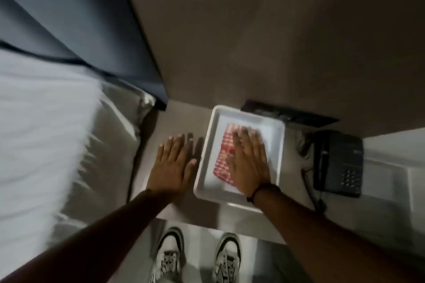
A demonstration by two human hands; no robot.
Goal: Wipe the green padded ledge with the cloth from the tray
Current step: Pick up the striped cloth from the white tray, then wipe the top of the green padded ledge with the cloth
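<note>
A red-and-white checked cloth [221, 160] lies flat in a white tray [239, 201] on the bedside table. My right hand [249, 161] rests flat on the cloth, fingers stretched out, covering its right half. My left hand [175, 164] lies flat on the tabletop just left of the tray, fingers spread, holding nothing. A dark padded headboard panel [92, 25] rises at the upper left, behind the bed; it looks dark blue-green in this light.
A black desk phone [338, 163] with its cord sits right of the tray. A dark socket panel [289, 114] is on the wall behind the tray. The bed with a white pillow [41, 133] fills the left. My shoes [197, 257] stand on the floor below.
</note>
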